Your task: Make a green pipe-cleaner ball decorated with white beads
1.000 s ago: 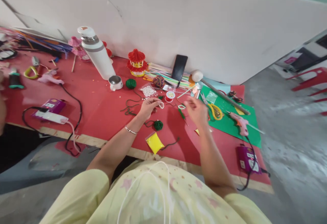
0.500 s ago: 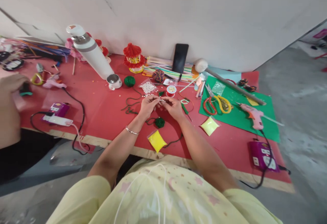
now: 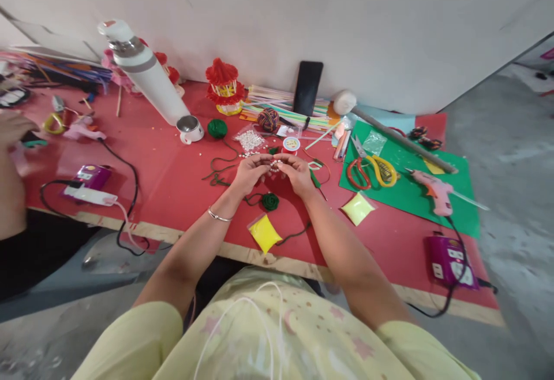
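Between my fingertips is a short string of white pearl beads (image 3: 276, 165). My left hand (image 3: 251, 173) pinches its left side, and my right hand (image 3: 298, 172) grips the right side. Just beyond the fingers stand a spool of thread (image 3: 291, 145) and a bag of white beads (image 3: 250, 138), with loose beads beside it. A dark green yarn rosette (image 3: 270, 201) lies close below my hands, and a yellow packet (image 3: 264, 233) is nearer the table edge. Right of my right hand lies a green-handled crochet hook (image 3: 315, 179).
Scissors (image 3: 371, 171) and a pink glue gun (image 3: 435, 189) rest on green sheets (image 3: 407, 201). A white flask (image 3: 149, 79), a steel cup (image 3: 190, 130) and a phone (image 3: 308, 88) stand toward the back. Another person's arm (image 3: 12, 178) is at the far left. A purple power box (image 3: 450, 261) sits front right.
The bead string now shows more clearly, curved between my fingers, and my hands are slightly further apart. The whole view has shifted a little. The other person's hand at left has moved slightly.
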The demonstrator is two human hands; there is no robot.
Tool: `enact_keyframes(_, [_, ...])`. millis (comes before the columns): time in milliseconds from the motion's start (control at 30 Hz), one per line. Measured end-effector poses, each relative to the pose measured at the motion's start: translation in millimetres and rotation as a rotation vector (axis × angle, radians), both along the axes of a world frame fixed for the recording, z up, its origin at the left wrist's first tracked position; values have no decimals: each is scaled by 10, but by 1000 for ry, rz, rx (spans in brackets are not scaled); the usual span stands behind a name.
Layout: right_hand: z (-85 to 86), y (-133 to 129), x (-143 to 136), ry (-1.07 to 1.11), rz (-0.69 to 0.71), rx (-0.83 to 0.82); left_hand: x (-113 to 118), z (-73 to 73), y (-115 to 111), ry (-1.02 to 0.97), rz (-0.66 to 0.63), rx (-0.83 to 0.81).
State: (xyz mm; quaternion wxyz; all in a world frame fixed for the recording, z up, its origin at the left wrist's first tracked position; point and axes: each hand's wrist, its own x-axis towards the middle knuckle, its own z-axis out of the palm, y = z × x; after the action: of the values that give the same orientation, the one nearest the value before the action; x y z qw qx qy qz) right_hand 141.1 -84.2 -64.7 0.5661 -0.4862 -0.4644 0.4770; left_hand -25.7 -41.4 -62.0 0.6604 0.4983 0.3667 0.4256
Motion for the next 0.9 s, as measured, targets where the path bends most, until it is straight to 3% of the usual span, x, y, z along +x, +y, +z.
enact_keyframes(133, [-3, -3, 14, 9, -9, -1, -23, -10, -4, 3, -58, 22])
enact_keyframes(367, [24, -19, 39, 82, -3, -21, -29, -48, 19, 87, -29, 17])
enact_keyframes(700, [17, -12, 43, 93, 32, -16, -57, 5, 9, 142, -113, -19])
enact_keyframes(900, [5, 10, 24, -133, 81, 83, -111, 20, 29, 73, -71, -52])
